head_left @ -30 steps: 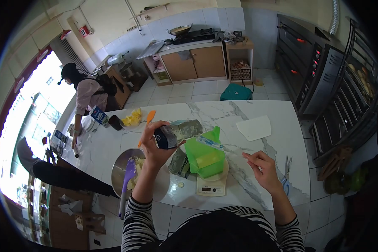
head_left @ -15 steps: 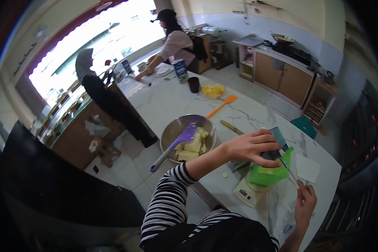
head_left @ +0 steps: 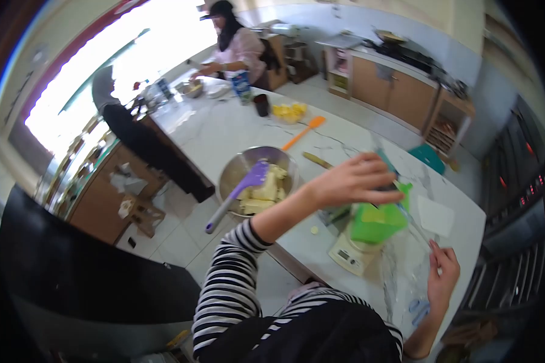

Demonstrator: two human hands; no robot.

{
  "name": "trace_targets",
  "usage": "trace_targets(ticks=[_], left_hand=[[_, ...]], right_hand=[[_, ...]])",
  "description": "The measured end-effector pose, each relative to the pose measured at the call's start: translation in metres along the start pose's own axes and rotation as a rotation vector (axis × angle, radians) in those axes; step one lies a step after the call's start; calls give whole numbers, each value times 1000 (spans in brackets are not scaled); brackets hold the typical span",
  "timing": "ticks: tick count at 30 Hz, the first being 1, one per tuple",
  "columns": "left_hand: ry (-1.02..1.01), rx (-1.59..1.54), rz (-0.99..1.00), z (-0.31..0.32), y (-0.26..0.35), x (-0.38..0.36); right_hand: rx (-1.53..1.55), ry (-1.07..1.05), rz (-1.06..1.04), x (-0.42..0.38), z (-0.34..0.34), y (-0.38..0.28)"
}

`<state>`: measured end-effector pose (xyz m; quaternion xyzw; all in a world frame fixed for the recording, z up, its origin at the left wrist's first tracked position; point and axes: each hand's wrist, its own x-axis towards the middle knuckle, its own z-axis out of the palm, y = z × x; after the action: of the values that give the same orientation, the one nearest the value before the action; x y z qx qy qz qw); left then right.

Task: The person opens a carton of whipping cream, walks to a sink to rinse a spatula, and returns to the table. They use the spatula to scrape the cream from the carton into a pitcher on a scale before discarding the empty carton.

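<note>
My left hand grips a dark package, mostly hidden under my fingers, tilted over a green plastic container. The container stands on a small white kitchen scale on the marble table. My right hand is at the table's near right edge, fingers pinched on a clear plastic bag that stretches up towards the container. Left of the scale sits a metal bowl of pale butter chunks with a purple spatula resting in it.
An orange spatula, yellow pieces, a dark cup and a blue-white carton lie farther along the table. A white scraper and blue-handled scissors lie right. Two other people work at the far end. Ovens stand right.
My head has turned left, so the view now runs along the table. My left hand has brought the package lower over the green container; my right hand has stayed on the plastic bag.
</note>
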<state>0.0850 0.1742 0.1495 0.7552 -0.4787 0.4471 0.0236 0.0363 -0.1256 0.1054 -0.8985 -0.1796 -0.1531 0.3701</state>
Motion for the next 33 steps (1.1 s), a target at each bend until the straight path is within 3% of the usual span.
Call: trace_targets(ticks=[5, 8, 10, 15, 17, 19, 21, 22, 24, 25, 27, 28, 30, 31, 33], left_hand=[[38, -65, -261, 3, 8, 5], [160, -44, -365, 6, 14, 3], [340, -70, -650, 6, 24, 1], [533, -140, -909, 9, 32, -5], [731, -411, -1184, 7, 32, -14], [747, -468, -1238, 2, 34, -25], [1035, -863, -1427, 1, 35, -45], [1042, -855, -1419, 0, 36, -58], [1338, -1163, -1700, 0, 40, -92], [1344, -1156, -1691, 1, 46, -116], [1197, -1891, -1404, -1, 63, -144], [1206, -1880, -1401, 1, 75, -144], [1399, -1702, -1678, 4, 104, -110], [1394, -1714, -1733, 6, 116, -110], [1463, -1824, -1717, 5, 137, -104]], right_hand=[[0, 30, 60, 2, -5, -3], [46, 34, 92, -1, -3, -1], [107, 14, 142, -2, -1, 1], [385, -94, 350, -4, 4, 17], [504, -123, 371, -2, 8, 28], [583, -217, 392, 2, 9, 33], [639, -255, 439, 4, 6, 31], [695, -293, 492, 5, 6, 30], [807, -333, 470, 5, 7, 32], [916, -369, 458, 5, 7, 33], [1000, -425, 485, 6, 4, 30], [1082, -481, 522, 7, 3, 28], [1182, -527, 544, 7, 0, 27], [1281, -558, 577, 6, -1, 27], [1363, -584, 572, 3, -4, 29]])
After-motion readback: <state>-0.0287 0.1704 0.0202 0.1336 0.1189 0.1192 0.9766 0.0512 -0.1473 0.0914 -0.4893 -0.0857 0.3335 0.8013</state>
